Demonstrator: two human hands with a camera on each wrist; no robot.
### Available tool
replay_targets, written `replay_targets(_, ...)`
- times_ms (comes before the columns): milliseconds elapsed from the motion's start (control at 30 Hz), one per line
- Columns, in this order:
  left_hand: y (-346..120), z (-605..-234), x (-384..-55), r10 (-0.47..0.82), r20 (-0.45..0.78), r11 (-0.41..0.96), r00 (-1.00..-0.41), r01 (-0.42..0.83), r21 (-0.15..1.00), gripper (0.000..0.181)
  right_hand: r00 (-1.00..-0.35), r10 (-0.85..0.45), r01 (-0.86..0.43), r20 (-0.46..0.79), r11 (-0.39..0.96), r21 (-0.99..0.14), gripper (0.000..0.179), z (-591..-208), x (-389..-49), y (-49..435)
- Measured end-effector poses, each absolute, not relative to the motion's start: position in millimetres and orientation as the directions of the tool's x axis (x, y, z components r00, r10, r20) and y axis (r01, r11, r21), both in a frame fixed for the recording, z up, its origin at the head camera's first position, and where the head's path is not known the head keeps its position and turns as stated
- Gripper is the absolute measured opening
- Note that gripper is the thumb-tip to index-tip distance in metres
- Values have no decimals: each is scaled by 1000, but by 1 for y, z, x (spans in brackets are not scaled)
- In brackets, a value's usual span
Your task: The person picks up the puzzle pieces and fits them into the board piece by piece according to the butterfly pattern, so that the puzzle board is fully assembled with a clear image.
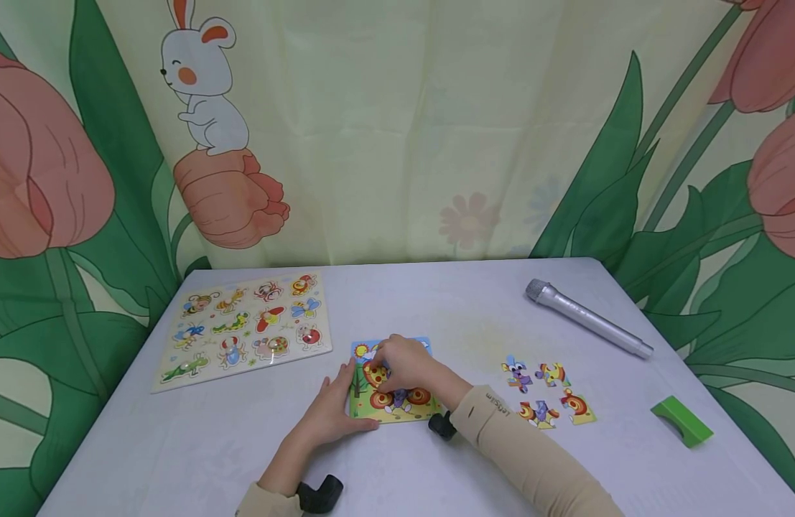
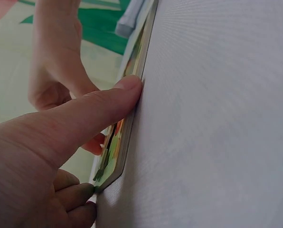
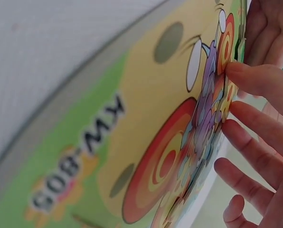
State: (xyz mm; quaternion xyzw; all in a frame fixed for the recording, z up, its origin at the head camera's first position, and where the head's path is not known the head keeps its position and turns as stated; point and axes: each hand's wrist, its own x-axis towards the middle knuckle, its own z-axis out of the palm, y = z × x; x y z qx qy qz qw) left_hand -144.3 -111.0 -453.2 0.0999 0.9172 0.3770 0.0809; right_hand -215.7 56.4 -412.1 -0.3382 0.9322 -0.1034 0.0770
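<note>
A small jigsaw board (image 1: 397, 415) with a colourful cartoon picture lies near the table's front. My left hand (image 1: 332, 413) holds its lower left corner, the thumb (image 2: 127, 85) along the near edge and the other fingers at the left side. Over the upper left of the picture, my right hand (image 1: 406, 365) pinches an orange and yellow puzzle piece (image 1: 375, 375) between thumb and fingers. Part of that piece is hidden by the fingers. In the right wrist view the thumb and fingertips meet the picture's surface near a red and orange spiral (image 3: 160, 164).
To the right lie several loose puzzle pieces (image 1: 538, 414). A silver microphone (image 1: 591, 319) lies behind them, and a green arched block (image 1: 683, 421) sits at the far right. A larger insect puzzle board (image 1: 245, 366) occupies the left back of the white-covered table (image 1: 177, 445).
</note>
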Motion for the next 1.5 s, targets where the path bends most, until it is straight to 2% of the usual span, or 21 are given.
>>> replay_targets(267, -112, -453, -145, 243, -74, 699, -967, 121, 705, 110, -759, -650, -620, -40, 740, -261, 34, -410, -214, 56)
replay_targets(633, -111, -454, -145, 240, -83, 693, -967, 111, 712, 110, -781, -621, -587, -70, 767, -261, 35, -415, -216, 54)
replay_targets(1133, -112, -455, -144, 249, -66, 690, -966, 129, 712, 110, -763, -645, -610, -29, 735, -298, 32, -414, -215, 54)
replay_targets(1500, -113, -455, -145, 251, -60, 691, -966, 136, 710, 109, -753, -652, -611, -87, 743, -273, 34, -416, -216, 51)
